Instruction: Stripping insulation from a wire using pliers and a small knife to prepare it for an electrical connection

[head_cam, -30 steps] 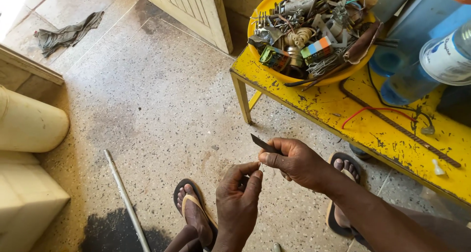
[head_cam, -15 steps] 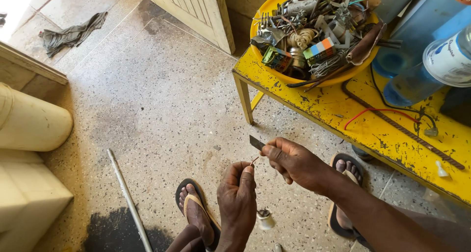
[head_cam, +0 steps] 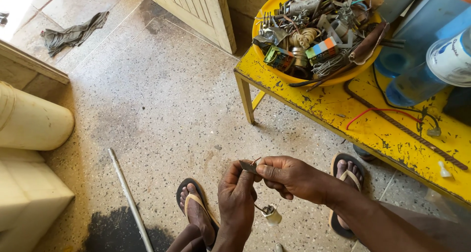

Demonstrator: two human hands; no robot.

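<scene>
Looking down through the head view, you have both hands together above the speckled floor (head_cam: 147, 114), between your two sandalled feet.

- Right hand (head_cam: 289, 176): grip closed on a small dark blade (head_cam: 248, 166), pinched between thumb and fingers, its tip pointing left and touching the thin wire end (head_cam: 256, 160).
- Left hand (head_cam: 238, 198): grip closed on that wire, held just beside the blade; a small pale socket (head_cam: 271, 215) hangs from the wire below the hand, clear of the floor.
- Yellow worktop (head_cam: 373, 129), upper right: chipped paint, with a red wire (head_cam: 378, 112) and a dark ribbed rod (head_cam: 407, 129) lying on it.
- Yellow bowl (head_cam: 267, 9) on the worktop: heaped with metal scraps, coils and coloured parts.
- Blue containers (head_cam: 422, 41) just beside the bowl.
- Metal pipe (head_cam: 130, 200) on the floor, left of your left foot.
- Grey rag (head_cam: 73, 33), far upper left.
</scene>
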